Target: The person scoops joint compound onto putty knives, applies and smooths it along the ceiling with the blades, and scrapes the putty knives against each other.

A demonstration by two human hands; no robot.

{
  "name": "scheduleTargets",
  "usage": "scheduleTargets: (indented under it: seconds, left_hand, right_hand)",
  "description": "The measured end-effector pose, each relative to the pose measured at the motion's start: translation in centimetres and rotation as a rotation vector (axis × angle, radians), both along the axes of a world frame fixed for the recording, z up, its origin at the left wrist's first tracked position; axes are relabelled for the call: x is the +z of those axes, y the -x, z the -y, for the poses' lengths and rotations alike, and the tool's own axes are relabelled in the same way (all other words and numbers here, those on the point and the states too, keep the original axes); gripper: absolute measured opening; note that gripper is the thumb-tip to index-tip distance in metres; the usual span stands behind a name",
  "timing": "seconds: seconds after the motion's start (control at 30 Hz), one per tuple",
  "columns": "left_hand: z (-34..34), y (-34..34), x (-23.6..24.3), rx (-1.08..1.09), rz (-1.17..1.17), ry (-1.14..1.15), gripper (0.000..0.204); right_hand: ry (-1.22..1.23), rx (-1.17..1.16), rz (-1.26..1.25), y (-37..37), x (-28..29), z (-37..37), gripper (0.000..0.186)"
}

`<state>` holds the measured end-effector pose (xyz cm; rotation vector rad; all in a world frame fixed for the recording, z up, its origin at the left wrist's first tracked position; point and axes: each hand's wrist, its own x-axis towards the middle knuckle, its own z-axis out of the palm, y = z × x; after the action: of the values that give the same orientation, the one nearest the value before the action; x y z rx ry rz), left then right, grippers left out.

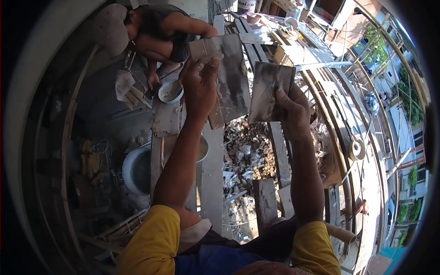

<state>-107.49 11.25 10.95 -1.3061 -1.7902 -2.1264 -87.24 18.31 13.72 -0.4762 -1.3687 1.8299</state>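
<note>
My right hand (295,110) grips a dark, roughly square tile (270,89) smeared with pale grey, the thumb lying on its face and the fingers mostly behind. My left hand (201,85) is raised, with its fingers curled together and whitish dust on the tips. Whether a small thing sits between those fingers cannot be made out. Right behind the left hand is a larger dark, stained panel (231,75) with a light brown strip down its left side; I cannot tell if the hand touches it. The tile's left edge lies close to this panel.
A person (169,32) crouches at the upper left, one hand near a small bowl (170,91) of grey paste. Planks (212,169) span the space over rubble (247,151). A large basin (137,171) stands lower left. Bamboo poles (327,121) and a tape roll (356,150) are at right.
</note>
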Motion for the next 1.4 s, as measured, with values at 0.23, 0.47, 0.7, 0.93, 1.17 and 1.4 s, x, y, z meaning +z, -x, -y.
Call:
scheduleTargets:
  seconds: [0.23,0.47,0.7,0.93,1.17,1.4]
  left_hand:
    - [1.5,-0.4,1.7,-0.125,0.132,0.029,0.032]
    - [4.2,-0.5,4.4,-0.125,0.156,0.066,0.042]
    - [5.4,-0.3,4.8,-0.251,0.236,-0.044,0.036]
    - [6.2,-0.2,5.2,-0.168,0.137,-0.026,0.033]
    - [6.6,-0.4,5.5,-0.145,0.164,-0.071,0.030]
    - [6.9,-0.9,6.0,-0.174,0.138,-0.094,0.029]
  right_hand:
    - [-0.052,0.040,-0.029,2.7,-1.5,0.5,0.026]
    - [-0.159,0.023,0.039,4.3,-0.3,2.8,0.024]
    - [-0.213,-0.036,0.000,5.1,-0.3,3.9,0.023]
    - [-0.261,-0.058,-0.009,5.2,0.2,4.8,0.026]
    - [-0.228,-0.027,-0.019,5.1,0.4,5.2,0.027]
    - [-0.205,0.000,-0.029,4.9,0.6,5.2,0.026]
